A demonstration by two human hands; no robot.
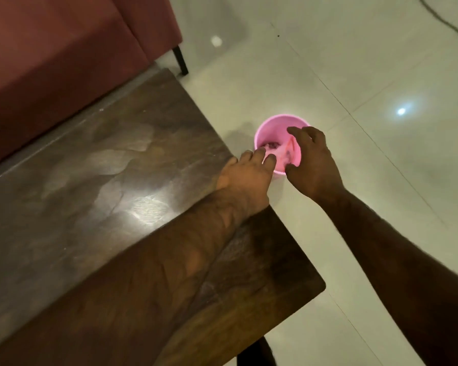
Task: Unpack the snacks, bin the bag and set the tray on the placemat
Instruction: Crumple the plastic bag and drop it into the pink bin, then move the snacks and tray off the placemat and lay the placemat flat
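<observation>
Fingers of both hands are spread and hold nothing that can be seen; they hover over the mouth of the bin, past the far corner of the dark wooden counter (103, 165) with its glossy top. That counter fills the left of the view, with the pale tiled floor (354, 75) to its right. The round pink plastic bin (269, 129) stands on the floor just beside the counter's edge. The left hand (245, 175) reaches across the counter corner, its fingertips at the near-left rim; the right hand (313, 162) covers the right rim from above. Between them and below, inside the bin, lies a crumpled pinkish bag (280, 154), blurred and without a clear long axis. Judgement: the bag is binned. Neither tray nor placemat is in view, so both hands must draw back toward the counter.
</observation>
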